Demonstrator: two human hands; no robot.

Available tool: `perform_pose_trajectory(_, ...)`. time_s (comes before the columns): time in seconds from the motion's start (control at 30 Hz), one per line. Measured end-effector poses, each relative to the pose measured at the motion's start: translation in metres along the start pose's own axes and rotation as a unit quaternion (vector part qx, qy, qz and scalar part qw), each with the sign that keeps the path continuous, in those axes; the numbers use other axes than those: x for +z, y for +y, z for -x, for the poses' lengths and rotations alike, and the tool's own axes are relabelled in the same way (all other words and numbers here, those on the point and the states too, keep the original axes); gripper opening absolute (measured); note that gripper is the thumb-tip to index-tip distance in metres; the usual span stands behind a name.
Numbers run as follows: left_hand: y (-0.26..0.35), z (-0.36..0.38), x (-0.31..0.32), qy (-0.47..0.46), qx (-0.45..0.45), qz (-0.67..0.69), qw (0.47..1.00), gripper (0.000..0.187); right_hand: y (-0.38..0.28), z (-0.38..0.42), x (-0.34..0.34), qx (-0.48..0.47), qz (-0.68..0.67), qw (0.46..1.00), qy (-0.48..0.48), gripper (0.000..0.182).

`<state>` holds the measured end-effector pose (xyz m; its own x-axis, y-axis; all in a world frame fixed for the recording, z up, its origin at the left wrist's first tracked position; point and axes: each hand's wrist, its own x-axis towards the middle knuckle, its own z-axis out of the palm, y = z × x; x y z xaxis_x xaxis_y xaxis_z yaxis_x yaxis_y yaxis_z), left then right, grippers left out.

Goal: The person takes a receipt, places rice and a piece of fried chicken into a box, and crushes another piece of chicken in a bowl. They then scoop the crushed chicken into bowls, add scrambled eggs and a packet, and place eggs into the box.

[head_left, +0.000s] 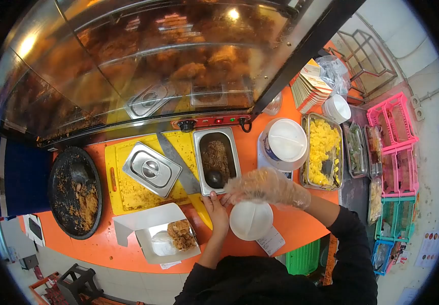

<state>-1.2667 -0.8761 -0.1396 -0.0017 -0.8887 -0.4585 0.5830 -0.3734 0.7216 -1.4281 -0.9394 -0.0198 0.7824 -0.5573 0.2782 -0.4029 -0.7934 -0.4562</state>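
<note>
My left hand (217, 214), bare, reaches up with its fingers stretched out, fingertips right at the near rim of a deep metal food pan (197, 157). Dark brown minced food and a black ladle (213, 178) lie in the pan. My right hand (260, 189), in a clear plastic glove, has its fingers drawn together by the pan's near right corner; I cannot tell what is in them. Below it sits a white round bowl (251, 222). Beside my left hand is the yellow handle of a large knife (180, 168), its blade lying over a yellow cutting board (119, 195).
An open white box (151, 244) holds fried chicken (181, 235) and a white wrapped lump. Left stands a black mortar (56, 203); a metal lid (151, 170) rests on the board. White bowls (286, 140) and a tray of yellow food (323, 152) are right. A glass cabinet (153, 56) borders the back.
</note>
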Motion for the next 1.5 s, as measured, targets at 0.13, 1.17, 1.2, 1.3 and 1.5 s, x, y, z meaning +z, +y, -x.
perform_pose_trajectory(0.13,0.007,0.001,0.002,-0.017,-0.019,0.015,1.0,0.037,-0.012,-0.02,-0.035,0.115,0.024,0.993,0.001,0.085)
perform_pose_trajectory(1.17,0.004,-0.002,0.001,-0.029,0.004,0.017,0.999,0.038,0.006,-0.049,0.036,0.252,-0.375,0.853,0.261,0.018)
perform_pose_trajectory(1.2,0.004,-0.002,0.0,-0.04,0.002,0.026,0.999,0.04,0.001,-0.05,0.032,0.28,-0.364,0.853,0.248,0.019)
perform_pose_trajectory(1.3,0.002,-0.002,0.0,-0.037,-0.008,0.038,0.999,0.043,0.01,-0.033,0.017,0.271,-0.338,0.884,0.174,0.026)
perform_pose_trajectory(1.5,-0.005,-0.004,-0.003,-0.035,-0.004,0.032,0.999,0.042,0.006,-0.012,0.023,0.11,-0.019,0.994,0.008,0.025)
